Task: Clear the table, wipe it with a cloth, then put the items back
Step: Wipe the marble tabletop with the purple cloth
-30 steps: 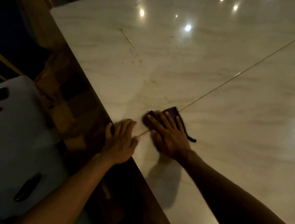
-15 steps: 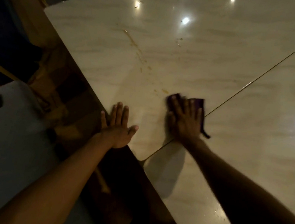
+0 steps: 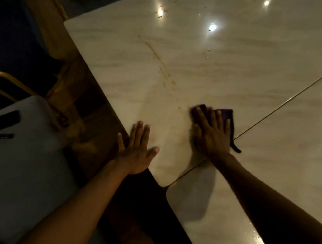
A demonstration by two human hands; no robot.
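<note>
The desk (image 3: 242,67) has a glossy, pale marble-look top with faint brown veining, and it mirrors several ceiling lights as bright spots toward the far side. A thin dark seam (image 3: 291,98) runs diagonally from the far right down to the near edge, where two rounded corners meet and leave a small notch. A yellowish streak (image 3: 159,61) of dried spill and scattered flecks trails across the surface toward the cloth.

The cloth (image 3: 224,114) is small, dark purple and soft-looking, lying flat on the desk just left of the seam, with a thin dark strap trailing off its near right corner. The right hand (image 3: 210,135) presses on it palm down, fingers (image 3: 201,116) straight and slightly spread over the fabric; its outline is a little blurred.

The left hand (image 3: 137,149) lies flat at the left edge of the desk, fingers straight and close together, thumb spread toward the right, holding nothing.

Left of the desk's straight edge is a dark gap showing brown patterned floor (image 3: 87,125). Farther left stands a grey seat (image 3: 20,166) with dark slots, backed by a curved yellow metal frame (image 3: 6,78). Beyond the cloth, the desk stretches far and right as broad bare surface.
</note>
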